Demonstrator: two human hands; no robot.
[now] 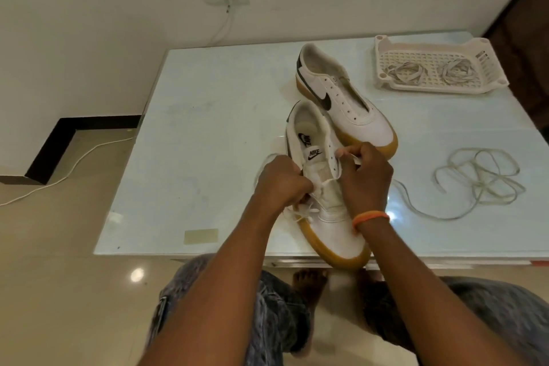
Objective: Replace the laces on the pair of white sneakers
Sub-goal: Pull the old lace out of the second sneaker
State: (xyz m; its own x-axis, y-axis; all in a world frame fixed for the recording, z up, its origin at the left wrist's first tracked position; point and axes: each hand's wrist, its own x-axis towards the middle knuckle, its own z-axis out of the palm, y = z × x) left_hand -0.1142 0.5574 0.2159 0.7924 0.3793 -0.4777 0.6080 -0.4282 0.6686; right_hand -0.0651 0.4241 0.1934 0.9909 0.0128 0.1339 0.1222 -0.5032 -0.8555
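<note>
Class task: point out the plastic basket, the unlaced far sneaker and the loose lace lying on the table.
plastic basket (383,47): head view, rim at its far left corner.
far sneaker (375,123): head view, white toe cap.
loose lace (478,180): head view, middle of the tangle.

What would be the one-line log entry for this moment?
step: lacing near sneaker | left hand: pinches lace | right hand: pinches lace | far sneaker: unlaced | basket: two laces
</note>
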